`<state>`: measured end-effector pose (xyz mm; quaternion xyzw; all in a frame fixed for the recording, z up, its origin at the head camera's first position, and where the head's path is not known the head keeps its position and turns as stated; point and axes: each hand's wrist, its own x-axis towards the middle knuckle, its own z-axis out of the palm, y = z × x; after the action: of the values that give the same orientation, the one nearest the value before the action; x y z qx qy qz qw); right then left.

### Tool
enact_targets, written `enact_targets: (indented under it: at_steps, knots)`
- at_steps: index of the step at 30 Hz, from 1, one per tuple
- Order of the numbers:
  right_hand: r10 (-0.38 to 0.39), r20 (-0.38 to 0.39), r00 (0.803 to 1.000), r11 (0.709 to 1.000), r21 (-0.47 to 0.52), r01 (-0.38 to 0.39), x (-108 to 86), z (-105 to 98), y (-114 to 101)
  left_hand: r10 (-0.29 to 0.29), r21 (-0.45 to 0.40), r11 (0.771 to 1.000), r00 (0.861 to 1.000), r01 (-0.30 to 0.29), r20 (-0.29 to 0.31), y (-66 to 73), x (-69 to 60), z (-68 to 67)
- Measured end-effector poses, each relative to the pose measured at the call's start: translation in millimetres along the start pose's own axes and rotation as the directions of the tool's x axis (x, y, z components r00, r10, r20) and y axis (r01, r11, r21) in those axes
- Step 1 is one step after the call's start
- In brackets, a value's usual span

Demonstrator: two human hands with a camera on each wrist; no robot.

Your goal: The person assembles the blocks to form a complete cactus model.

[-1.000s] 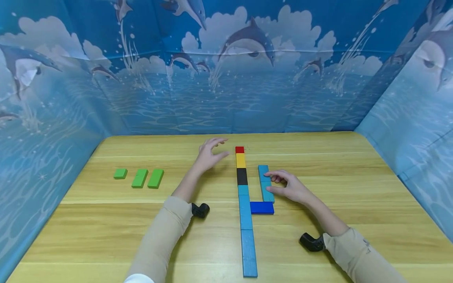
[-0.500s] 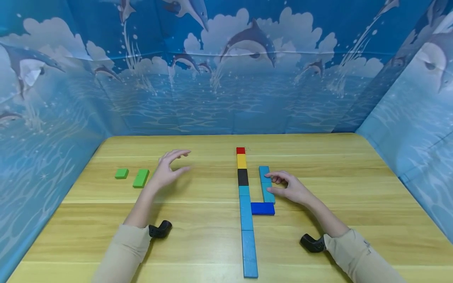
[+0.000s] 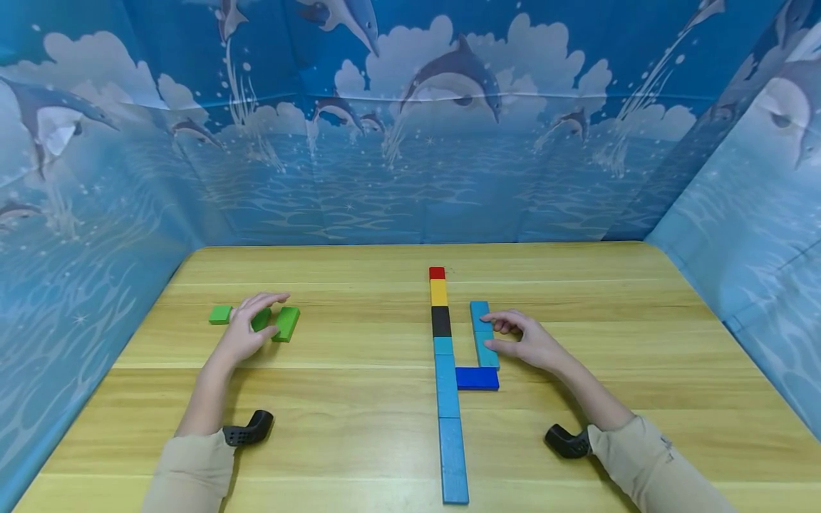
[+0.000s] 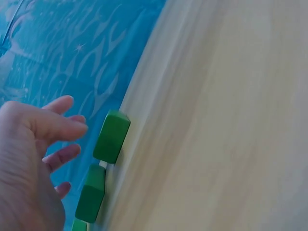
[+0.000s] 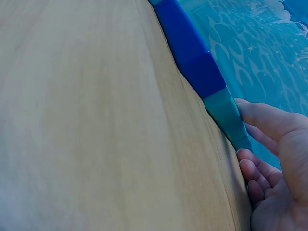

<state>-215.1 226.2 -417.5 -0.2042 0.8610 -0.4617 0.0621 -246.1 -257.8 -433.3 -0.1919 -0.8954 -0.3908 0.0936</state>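
My left hand (image 3: 246, 331) hovers over the green blocks, thumb and fingers apart and holding nothing. Its thumb is beside the rightmost green block (image 3: 286, 324); the middle block (image 3: 260, 320) is partly hidden under the hand, and the small one (image 3: 220, 315) lies to the left. The left wrist view shows the fingers beside a green block (image 4: 112, 137). My right hand (image 3: 529, 343) rests with its fingertips at the right side of two light-blue blocks (image 3: 485, 349) placed end to end; the right wrist view shows thumb and fingers touching the light-blue piece (image 5: 226, 115).
A column of red (image 3: 437, 273), yellow (image 3: 439, 292), black (image 3: 441, 321) and light-blue blocks (image 3: 447, 385) runs down the middle of the wooden table (image 3: 359, 427). A dark-blue block (image 3: 477, 378) lies crosswise on its right. A dolphin-print curtain (image 3: 423, 192) surrounds the table.
My left hand has moved left and toward the front, from beside the top of the column to the green blocks. My right hand has stayed in place at the light-blue blocks.
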Motion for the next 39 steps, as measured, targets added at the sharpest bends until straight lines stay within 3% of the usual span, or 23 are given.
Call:
enact_targets:
  at_steps: [14,27,39]
  knots:
    - [0.007,0.001,1.0,1.0,0.002,-0.007,-0.2,0.1,-0.5,-0.086,0.1,0.992,0.995,0.08,0.057,-7.4,-2.2,-2.1]
    - [0.011,-0.004,1.0,1.0,-0.006,-0.011,-0.2,-0.4,-0.5,-0.061,0.205,0.978,0.995,0.043,0.084,-7.0,-1.0,3.7]
    - [0.013,-0.005,1.0,1.0,-0.009,-0.013,0.3,0.2,0.4,-0.045,0.228,0.973,0.999,0.037,0.03,-7.5,-0.7,8.2]
